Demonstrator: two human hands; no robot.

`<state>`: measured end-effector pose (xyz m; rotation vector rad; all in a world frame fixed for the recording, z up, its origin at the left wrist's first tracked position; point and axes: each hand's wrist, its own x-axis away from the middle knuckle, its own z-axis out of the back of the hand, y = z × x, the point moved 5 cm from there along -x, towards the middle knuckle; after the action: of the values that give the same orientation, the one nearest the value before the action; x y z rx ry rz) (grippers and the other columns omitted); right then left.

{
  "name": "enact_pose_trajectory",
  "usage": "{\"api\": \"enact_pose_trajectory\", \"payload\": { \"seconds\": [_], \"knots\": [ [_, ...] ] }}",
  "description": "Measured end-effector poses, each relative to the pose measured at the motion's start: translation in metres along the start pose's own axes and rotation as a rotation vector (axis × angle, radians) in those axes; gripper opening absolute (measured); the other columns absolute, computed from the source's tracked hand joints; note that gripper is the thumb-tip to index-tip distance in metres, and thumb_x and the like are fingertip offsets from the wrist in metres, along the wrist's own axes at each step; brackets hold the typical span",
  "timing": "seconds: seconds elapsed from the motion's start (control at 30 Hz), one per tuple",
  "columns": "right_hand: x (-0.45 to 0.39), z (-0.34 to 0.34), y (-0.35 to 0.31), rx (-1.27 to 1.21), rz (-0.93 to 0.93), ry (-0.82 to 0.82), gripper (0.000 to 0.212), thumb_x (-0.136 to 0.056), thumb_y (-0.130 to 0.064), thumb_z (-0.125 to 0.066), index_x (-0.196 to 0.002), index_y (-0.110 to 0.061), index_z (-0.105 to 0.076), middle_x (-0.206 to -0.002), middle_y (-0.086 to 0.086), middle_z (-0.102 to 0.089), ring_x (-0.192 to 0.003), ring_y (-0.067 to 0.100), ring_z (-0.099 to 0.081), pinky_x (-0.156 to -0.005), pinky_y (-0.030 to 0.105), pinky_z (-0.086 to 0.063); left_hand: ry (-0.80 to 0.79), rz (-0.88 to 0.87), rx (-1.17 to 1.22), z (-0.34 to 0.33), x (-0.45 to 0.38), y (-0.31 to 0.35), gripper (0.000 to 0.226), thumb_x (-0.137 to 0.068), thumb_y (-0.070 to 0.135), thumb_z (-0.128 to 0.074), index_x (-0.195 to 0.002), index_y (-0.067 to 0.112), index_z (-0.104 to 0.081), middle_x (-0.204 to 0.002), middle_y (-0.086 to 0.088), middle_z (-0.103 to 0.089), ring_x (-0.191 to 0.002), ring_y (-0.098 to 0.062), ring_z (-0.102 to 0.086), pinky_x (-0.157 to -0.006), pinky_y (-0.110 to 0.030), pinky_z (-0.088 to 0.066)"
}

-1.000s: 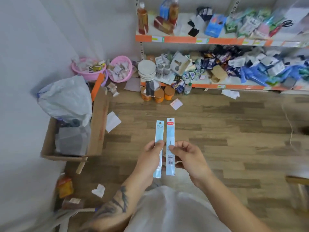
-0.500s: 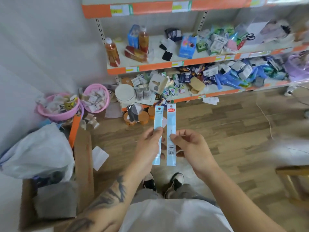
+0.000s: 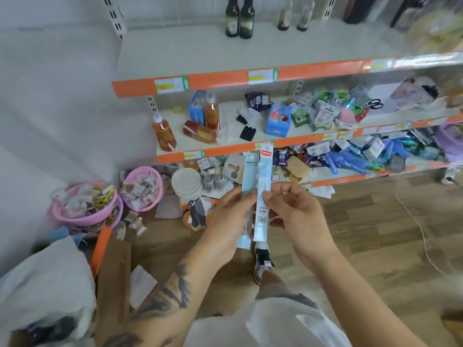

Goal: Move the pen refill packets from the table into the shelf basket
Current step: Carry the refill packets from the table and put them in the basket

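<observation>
Pinching fingers (image 3: 244, 200) hold two refill packets (image 3: 263, 194) upright.

Two long flat pen refill packets side by side, upright, touching: pale blue plastic packet (image 3: 248, 176) on the left in left hand (image 3: 226, 221), red-labelled clear packet (image 3: 263, 176) on the right in right hand (image 3: 298, 211). Orange-edged metal shelf unit (image 3: 225, 81) behind them. Two pink plastic baskets (image 3: 82, 216) on the floor, left of the hands.

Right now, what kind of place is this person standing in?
Probably a small shop or its stockroom. The shelves have orange edge strips with yellow price labels, packaged goods lie heaped on them, and each hand holds a long pale-blue pen refill packet.
</observation>
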<state>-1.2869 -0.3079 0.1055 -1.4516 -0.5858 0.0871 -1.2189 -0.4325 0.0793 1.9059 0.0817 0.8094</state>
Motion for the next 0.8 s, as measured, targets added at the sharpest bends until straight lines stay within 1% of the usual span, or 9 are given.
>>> {"api": "enact_pose_trajectory", "payload": {
  "seconds": [0.1,0.17,0.23,0.33,0.43,0.57,0.6,0.7,0.8],
  "knots": [
    [-0.043,0.003,-0.045,-0.073,0.026,-0.062,0.013,-0.099,-0.014,-0.068,-0.110,-0.006,-0.066,-0.089,0.019,-0.076,-0.074,0.032,-0.068,-0.073,0.053,-0.058,-0.004,-0.087,0.032,-0.029,-0.025,0.048,0.020,-0.104,0.023,-0.060,-0.108,0.030,-0.079,-0.105,-0.004,-0.079,-0.099,-0.025,-0.074,-0.090,-0.048,-0.056],
    [-0.072,0.010,-0.080,-0.059,0.087,-0.106,0.015,-0.097,-0.023,-0.072,-0.108,-0.013,-0.068,-0.091,0.022,-0.074,-0.077,0.032,-0.068,-0.076,0.058,-0.058,-0.003,-0.166,0.066,-0.052,-0.045,0.081,0.020,-0.104,0.023,-0.060,-0.110,0.028,-0.078,-0.108,-0.006,-0.078,-0.101,-0.024,-0.074,-0.090,-0.045,-0.056],
    [-0.094,0.015,-0.107,-0.047,0.132,-0.145,0.016,-0.097,-0.028,-0.072,-0.106,-0.015,-0.069,-0.093,0.024,-0.071,-0.076,0.034,-0.065,-0.069,0.058,-0.056,0.006,-0.251,0.067,-0.069,-0.057,0.110,0.019,-0.103,0.023,-0.061,-0.107,0.030,-0.078,-0.105,-0.006,-0.078,-0.095,-0.024,-0.073,-0.081,-0.041,-0.056],
    [-0.128,0.028,-0.153,-0.090,0.197,-0.212,0.012,-0.102,-0.022,-0.064,-0.104,-0.012,-0.070,-0.088,0.018,-0.069,-0.071,0.031,-0.062,-0.064,0.048,-0.055,-0.002,-0.370,0.021,-0.099,-0.079,0.156,0.019,-0.103,0.024,-0.062,-0.103,0.033,-0.078,-0.089,-0.002,-0.073,-0.078,-0.023,-0.067,-0.061,-0.035,-0.050],
    [-0.147,0.035,-0.198,-0.106,0.288,-0.262,0.020,-0.105,-0.023,-0.058,-0.103,-0.013,-0.075,-0.090,0.033,-0.060,-0.071,0.036,-0.057,-0.063,0.050,-0.055,-0.012,-0.491,-0.028,-0.119,-0.096,0.202,0.013,-0.102,0.019,-0.062,-0.099,0.023,-0.075,-0.076,-0.005,-0.065,-0.065,-0.023,-0.059,-0.048,-0.031,-0.046],
    [-0.165,0.042,-0.248,-0.035,0.399,-0.334,0.030,-0.108,-0.025,-0.051,-0.099,-0.022,-0.080,-0.096,0.020,-0.073,-0.090,0.045,-0.066,-0.082,0.061,-0.056,0.013,-0.657,-0.106,-0.133,-0.108,0.256,0.004,-0.098,0.018,-0.069,-0.101,0.015,-0.071,-0.071,-0.003,-0.060,-0.060,-0.020,-0.054,-0.045,-0.029,-0.042],
    [-0.170,0.042,-0.259,-0.025,0.422,-0.371,0.030,-0.108,-0.023,-0.050,-0.102,-0.021,-0.080,-0.096,0.018,-0.074,-0.091,0.043,-0.068,-0.081,0.059,-0.056,0.020,-0.691,-0.104,-0.134,-0.108,0.269,0.002,-0.098,0.017,-0.070,-0.099,0.017,-0.071,-0.070,-0.003,-0.059,-0.058,-0.021,-0.052,-0.044,-0.028,-0.042],
    [-0.182,0.035,-0.293,-0.021,0.498,-0.445,0.028,-0.106,-0.009,-0.051,-0.107,-0.014,-0.078,-0.093,0.015,-0.076,-0.082,0.030,-0.074,-0.072,0.037,-0.059,0.041,-0.786,-0.118,-0.135,-0.104,0.305,0.005,-0.095,0.015,-0.073,-0.098,0.019,-0.073,-0.070,-0.009,-0.056,-0.056,-0.024,-0.049,-0.042,-0.028,-0.042],
    [-0.193,0.026,-0.327,0.016,0.611,-0.443,0.021,-0.101,-0.005,-0.058,-0.108,-0.015,-0.075,-0.087,0.012,-0.078,-0.075,0.024,-0.072,-0.067,0.032,-0.057,0.089,-0.879,-0.147,-0.132,-0.101,0.345,0.009,-0.090,0.018,-0.079,-0.089,0.022,-0.071,-0.071,-0.014,-0.059,-0.060,-0.030,-0.056,-0.050,-0.037,-0.051]
  ]
}}
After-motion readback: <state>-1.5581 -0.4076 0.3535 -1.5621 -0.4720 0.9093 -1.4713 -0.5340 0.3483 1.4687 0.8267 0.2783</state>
